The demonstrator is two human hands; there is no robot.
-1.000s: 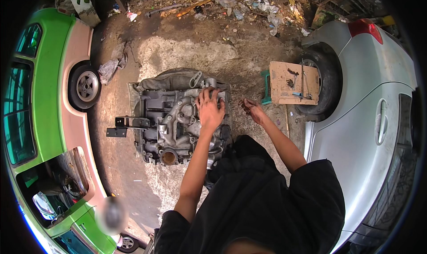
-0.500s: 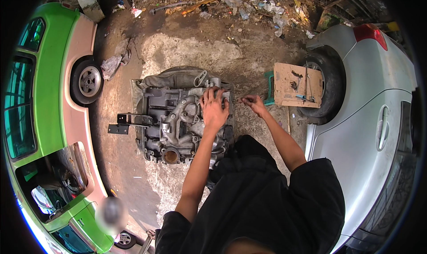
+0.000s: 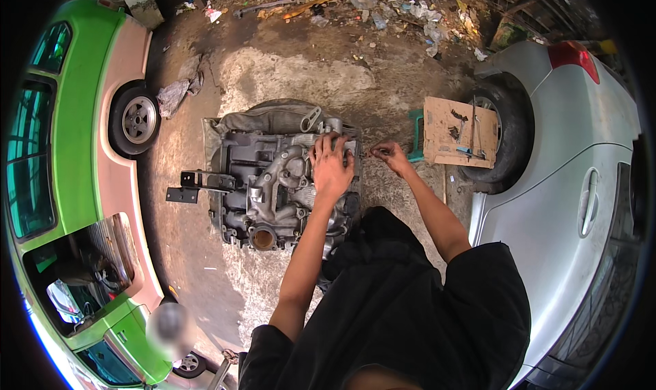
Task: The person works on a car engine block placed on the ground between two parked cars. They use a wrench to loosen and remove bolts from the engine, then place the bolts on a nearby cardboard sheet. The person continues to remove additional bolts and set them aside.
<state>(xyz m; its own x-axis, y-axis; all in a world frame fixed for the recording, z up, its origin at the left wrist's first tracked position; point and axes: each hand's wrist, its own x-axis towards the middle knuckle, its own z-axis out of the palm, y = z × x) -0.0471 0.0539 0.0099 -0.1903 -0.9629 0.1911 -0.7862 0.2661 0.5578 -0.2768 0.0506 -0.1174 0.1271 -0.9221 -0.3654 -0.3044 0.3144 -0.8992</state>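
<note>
A grey metal engine (image 3: 280, 192) lies in front of me on the ground, its manifold and a round port facing up. My left hand (image 3: 333, 168) rests on the engine's right side, fingers spread over the metal; what lies under the palm is hidden. Just off that same side is my right hand (image 3: 392, 158), thumb and fingertips pinched together close to the engine's edge. Anything in that pinch is too small to name. A black bracket (image 3: 183, 194) sticks out from the engine's left side.
Grey cloth (image 3: 273, 120) bunches behind the engine. To the right, a cardboard sheet (image 3: 437, 144) bearing tools and small dark parts sits by a green stool (image 3: 415, 134). A green and pink van (image 3: 82, 103) stands left, a silver car (image 3: 547, 178) right. Litter (image 3: 427, 18) lies at the back.
My right hand has shifted slightly toward the engine, still pinched. The left hand keeps its place on the engine.
</note>
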